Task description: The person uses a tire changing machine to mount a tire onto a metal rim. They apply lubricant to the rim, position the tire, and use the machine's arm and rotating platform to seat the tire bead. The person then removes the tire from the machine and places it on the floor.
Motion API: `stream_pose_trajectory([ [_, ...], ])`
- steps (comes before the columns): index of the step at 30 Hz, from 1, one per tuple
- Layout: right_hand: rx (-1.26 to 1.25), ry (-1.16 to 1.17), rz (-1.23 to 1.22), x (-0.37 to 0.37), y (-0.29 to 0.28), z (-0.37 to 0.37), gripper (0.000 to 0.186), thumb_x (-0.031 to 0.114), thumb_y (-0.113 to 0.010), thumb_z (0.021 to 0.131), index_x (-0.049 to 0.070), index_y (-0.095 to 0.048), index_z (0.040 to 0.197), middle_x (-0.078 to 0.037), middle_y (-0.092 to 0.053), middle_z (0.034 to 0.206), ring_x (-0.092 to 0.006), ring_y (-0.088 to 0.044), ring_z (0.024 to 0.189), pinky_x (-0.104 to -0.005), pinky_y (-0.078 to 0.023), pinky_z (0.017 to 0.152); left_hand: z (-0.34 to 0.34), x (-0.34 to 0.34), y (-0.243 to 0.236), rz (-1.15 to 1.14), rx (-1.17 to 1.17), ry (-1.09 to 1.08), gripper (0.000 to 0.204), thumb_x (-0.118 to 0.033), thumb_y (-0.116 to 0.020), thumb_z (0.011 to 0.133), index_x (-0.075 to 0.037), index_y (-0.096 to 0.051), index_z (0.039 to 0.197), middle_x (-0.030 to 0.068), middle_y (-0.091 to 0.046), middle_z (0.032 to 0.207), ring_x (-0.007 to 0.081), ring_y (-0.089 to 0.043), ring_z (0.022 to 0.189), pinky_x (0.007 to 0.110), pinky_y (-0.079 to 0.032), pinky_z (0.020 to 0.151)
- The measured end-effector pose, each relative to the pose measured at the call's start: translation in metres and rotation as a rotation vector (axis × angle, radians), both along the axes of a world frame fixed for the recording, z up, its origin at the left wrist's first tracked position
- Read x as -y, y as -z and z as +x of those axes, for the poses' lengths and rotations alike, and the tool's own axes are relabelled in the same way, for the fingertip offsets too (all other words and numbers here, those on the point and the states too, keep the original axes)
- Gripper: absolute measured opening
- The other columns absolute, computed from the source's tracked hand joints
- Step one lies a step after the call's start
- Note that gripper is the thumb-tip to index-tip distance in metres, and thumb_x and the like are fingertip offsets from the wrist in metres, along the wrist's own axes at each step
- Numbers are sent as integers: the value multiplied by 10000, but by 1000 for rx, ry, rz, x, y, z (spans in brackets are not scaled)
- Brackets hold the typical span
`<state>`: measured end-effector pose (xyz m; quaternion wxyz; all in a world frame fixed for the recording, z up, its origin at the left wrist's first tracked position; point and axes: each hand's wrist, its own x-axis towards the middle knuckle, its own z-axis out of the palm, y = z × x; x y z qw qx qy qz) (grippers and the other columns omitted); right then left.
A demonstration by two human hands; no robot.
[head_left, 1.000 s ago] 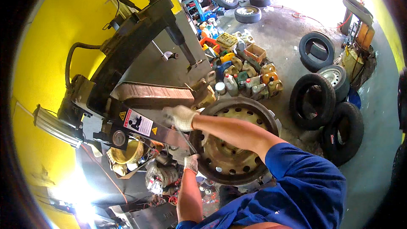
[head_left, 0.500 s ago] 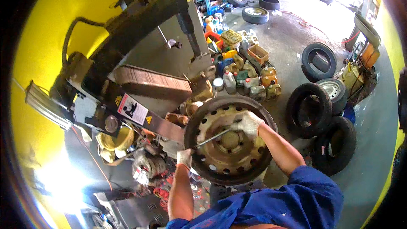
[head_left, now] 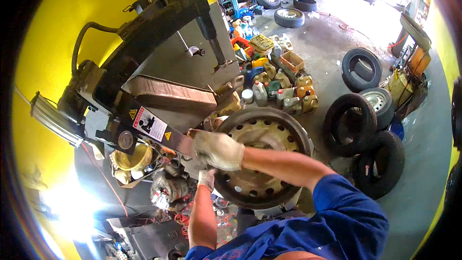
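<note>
White knit-gloved left hand (head_left: 207,179), lower centre, curled at the edge of a brown-stained, round, perforated steel wheel (head_left: 264,181), mid-frame. White-gloved right hand (head_left: 219,151) just above, curled; can't tell from here what either grips. Beyond, right: black rubber tyres (head_left: 330,127).

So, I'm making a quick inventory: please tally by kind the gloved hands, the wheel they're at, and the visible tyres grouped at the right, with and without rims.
Gloved hands, left hand and right hand: 2
Holed metal wheel: 1
Tyres without rims: 3
Tyre with a rim: 1
Total: 7
</note>
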<state>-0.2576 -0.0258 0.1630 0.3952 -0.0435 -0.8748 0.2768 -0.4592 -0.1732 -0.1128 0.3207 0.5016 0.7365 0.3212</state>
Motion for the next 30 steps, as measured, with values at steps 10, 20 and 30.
stream_pose_trajectory([
  [10, 1163, 447, 502, -167, 142, -34, 297, 176, -703, 875, 43, -732, 1140, -134, -737, 1067, -272, -699, 1040, -398, -551, 830, 12, 1, -42, -209, 295, -358, 199, -124, -696, 815, 33, -715, 934, 98, -711, 876, 214, -646, 761, 379, -510, 694],
  [20, 1496, 140, 9, -75, 43, 70, 461, 445, -697, 858, 134, -720, 1198, -148, -735, 1102, -365, -691, 1021, -474, -550, 856, 4, 19, 1, 7, -137, -53, 116, -157, -651, 854, -111, -752, 819, 151, -718, 725, 336, -703, 660, 436, -542, 600],
  [30, 1260, -472, 387, -3, 114, -75, 220, 86, -623, 803, 43, -719, 996, -154, -734, 986, -336, -701, 840, -447, -555, 679, 39, -17, -48, 31, 586, -348, 232, -221, -723, 878, -90, -752, 1068, 105, -756, 910, 192, -722, 817, 388, -581, 733],
])
